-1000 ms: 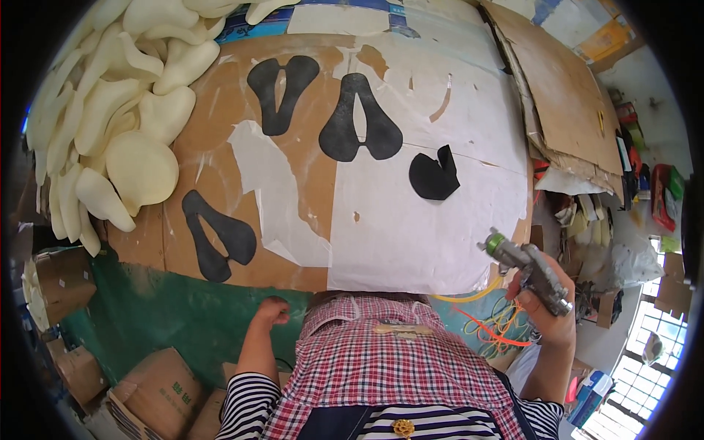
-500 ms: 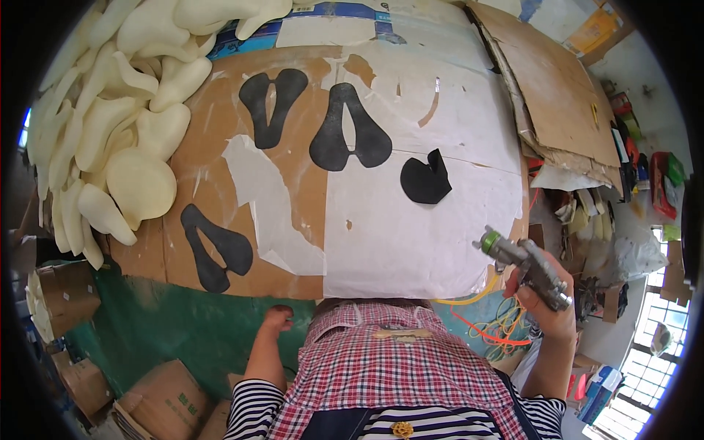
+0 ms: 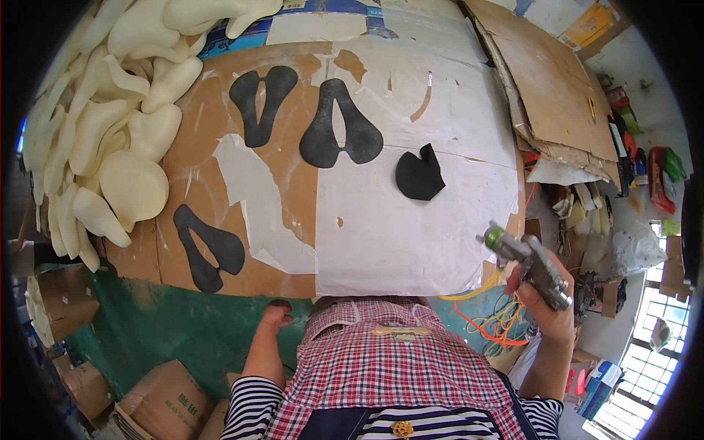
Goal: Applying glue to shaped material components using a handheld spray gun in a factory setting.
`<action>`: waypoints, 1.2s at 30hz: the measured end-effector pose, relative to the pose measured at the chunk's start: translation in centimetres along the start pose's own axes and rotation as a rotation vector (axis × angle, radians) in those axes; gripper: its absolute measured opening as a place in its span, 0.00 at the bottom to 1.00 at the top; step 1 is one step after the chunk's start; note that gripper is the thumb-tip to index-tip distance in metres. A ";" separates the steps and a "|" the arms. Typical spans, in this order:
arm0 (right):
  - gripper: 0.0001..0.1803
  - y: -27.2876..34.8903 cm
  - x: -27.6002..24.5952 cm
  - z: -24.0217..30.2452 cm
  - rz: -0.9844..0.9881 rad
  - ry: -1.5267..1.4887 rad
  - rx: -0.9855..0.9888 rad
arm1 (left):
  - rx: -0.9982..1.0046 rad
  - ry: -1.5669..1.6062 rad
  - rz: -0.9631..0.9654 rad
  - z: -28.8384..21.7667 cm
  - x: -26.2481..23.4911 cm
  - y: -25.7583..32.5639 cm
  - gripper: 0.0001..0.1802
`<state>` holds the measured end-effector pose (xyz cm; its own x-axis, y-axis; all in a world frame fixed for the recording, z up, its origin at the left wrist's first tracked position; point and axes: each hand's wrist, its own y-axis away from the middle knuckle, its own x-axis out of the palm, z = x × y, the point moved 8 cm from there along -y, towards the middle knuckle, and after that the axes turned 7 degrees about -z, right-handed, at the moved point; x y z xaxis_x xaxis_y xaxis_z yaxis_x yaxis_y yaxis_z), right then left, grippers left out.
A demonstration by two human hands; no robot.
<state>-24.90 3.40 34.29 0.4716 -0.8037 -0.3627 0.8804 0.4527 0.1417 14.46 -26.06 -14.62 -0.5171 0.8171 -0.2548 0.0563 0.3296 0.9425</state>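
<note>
My right hand (image 3: 546,297) is wrapped round the handle of a grey metal spray gun (image 3: 524,260) with a green ring, held above the table's near right corner. Its nozzle points up and left, and a yellow hose (image 3: 469,295) runs below it. My left hand (image 3: 277,314) hangs empty just off the table's near edge, loosely curled with the thumb apart from the fingers. On the table lie flat dark grey pieces with slots: one at the upper left (image 3: 262,106), one in the middle (image 3: 341,125), one at the near left (image 3: 209,249). A folded black piece (image 3: 420,174) lies to their right.
Cream foam pads (image 3: 136,187) are heaped at the table's left. Worn cardboard and white sheeting (image 3: 389,235) cover the tabletop. Stacked cardboard sheets (image 3: 546,81) stand at the far right. Coiled hoses (image 3: 499,323) hang below the right edge; cardboard boxes (image 3: 165,403) stand at the lower left.
The table and its pieces have shifted slightly left in the view. The spray gun stays in my right hand at nearly the same place. My left hand has barely moved.
</note>
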 end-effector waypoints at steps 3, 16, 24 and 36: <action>0.31 -0.7 -0.7 0.6 -0.081 -0.027 -0.004 | 0.018 -0.004 -0.001 -0.5 0.0 0.1 0.14; 0.31 -2.2 -0.9 0.6 -0.107 -0.066 -0.065 | 0.138 -0.041 0.000 -3.9 0.8 1.8 0.20; 0.30 -2.8 -0.8 1.1 -0.149 -0.031 -0.057 | 0.129 -0.012 -0.017 -1.1 0.2 0.4 0.17; 0.30 -1.9 2.0 2.4 -0.025 -0.059 -0.102 | 0.072 0.017 -0.008 1.9 -0.6 0.1 0.17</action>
<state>-25.46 0.00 35.46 0.4545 -0.8352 -0.3096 0.8836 0.4668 0.0377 16.36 -25.62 -14.75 -0.5323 0.8063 -0.2581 0.1133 0.3700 0.9221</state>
